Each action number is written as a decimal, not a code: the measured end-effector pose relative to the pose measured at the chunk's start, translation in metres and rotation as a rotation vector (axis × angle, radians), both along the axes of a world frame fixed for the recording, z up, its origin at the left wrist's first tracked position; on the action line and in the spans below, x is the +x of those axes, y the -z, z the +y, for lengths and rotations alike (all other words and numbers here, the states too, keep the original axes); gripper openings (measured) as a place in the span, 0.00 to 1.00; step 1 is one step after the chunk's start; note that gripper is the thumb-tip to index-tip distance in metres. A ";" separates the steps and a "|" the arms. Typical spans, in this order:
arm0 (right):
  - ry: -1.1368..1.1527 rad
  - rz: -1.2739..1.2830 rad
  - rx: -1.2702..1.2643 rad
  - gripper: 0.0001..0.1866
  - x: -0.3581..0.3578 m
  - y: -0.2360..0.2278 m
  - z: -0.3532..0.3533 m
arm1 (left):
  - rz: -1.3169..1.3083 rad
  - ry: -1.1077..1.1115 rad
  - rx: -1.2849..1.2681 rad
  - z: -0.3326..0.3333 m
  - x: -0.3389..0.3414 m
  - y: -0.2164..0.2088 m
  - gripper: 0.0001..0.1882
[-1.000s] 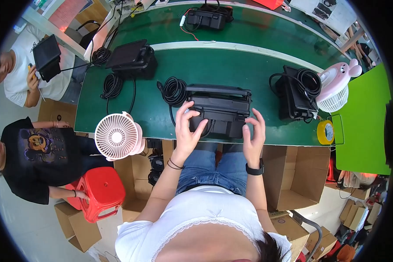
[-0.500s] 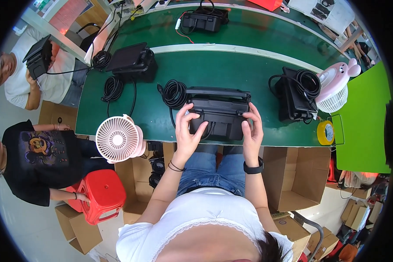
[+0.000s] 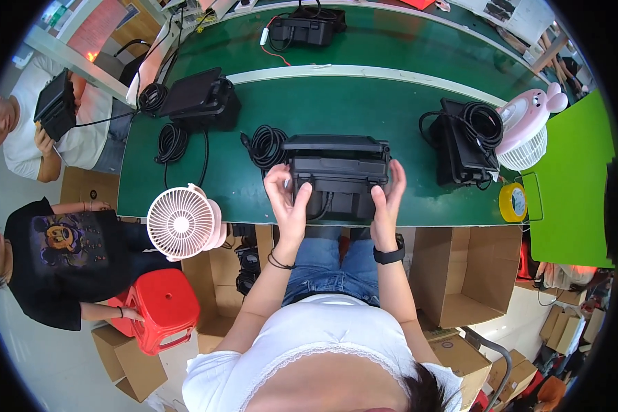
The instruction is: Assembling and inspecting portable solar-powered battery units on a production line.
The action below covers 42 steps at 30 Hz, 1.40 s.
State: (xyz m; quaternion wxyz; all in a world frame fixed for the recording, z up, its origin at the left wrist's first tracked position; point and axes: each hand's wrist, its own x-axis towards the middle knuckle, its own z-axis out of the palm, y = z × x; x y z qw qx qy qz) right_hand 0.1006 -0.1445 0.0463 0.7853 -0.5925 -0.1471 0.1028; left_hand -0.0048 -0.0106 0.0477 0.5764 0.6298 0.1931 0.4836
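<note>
A black plastic box (image 3: pixel 340 202) with a panel-like top lies at the near edge of the green workbench (image 3: pixel 350 103). My left hand (image 3: pixel 287 199) grips its left side, thumb pressed on the front by a latch. On the opposite side my right hand (image 3: pixel 386 202) holds it the same way, thumb at the other front latch. Both sets of fingers curl behind the sides and are partly hidden. The lid's far edge seems raised; how far it is lifted is hard to tell. A coiled black cable (image 3: pixel 266 145) rests just left of the box, and a short cable hangs at its front.
More black boxes with cables sit at left (image 3: pixel 202 103), right (image 3: pixel 465 147) and far back (image 3: pixel 307 27). A pink fan (image 3: pixel 180 223) stands near-left, a rabbit-eared fan (image 3: pixel 525 130) at right beside yellow tape (image 3: pixel 512 202). Cardboard boxes (image 3: pixel 463 275) flank my legs. Two people are at left, one holding a black box (image 3: pixel 56 106).
My fingers have moved from the front and top corners to wrap farther round the box's sides, and the thumbs now press on its front. The whole view has shifted slightly.
</note>
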 end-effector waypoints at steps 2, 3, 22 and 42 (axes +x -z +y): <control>-0.070 -0.018 -0.024 0.43 0.003 0.008 -0.005 | 0.028 0.074 -0.178 -0.004 0.001 -0.017 0.26; -0.146 -0.039 -0.048 0.43 0.003 0.012 -0.007 | 0.042 0.111 -0.267 -0.005 0.001 -0.021 0.31; 0.020 -0.351 -0.209 0.39 -0.022 -0.004 0.003 | 0.018 0.267 -0.477 0.025 -0.016 0.029 0.37; 0.034 -0.983 -0.368 0.38 -0.066 -0.050 -0.001 | -0.232 0.133 -0.793 0.024 -0.019 0.051 0.33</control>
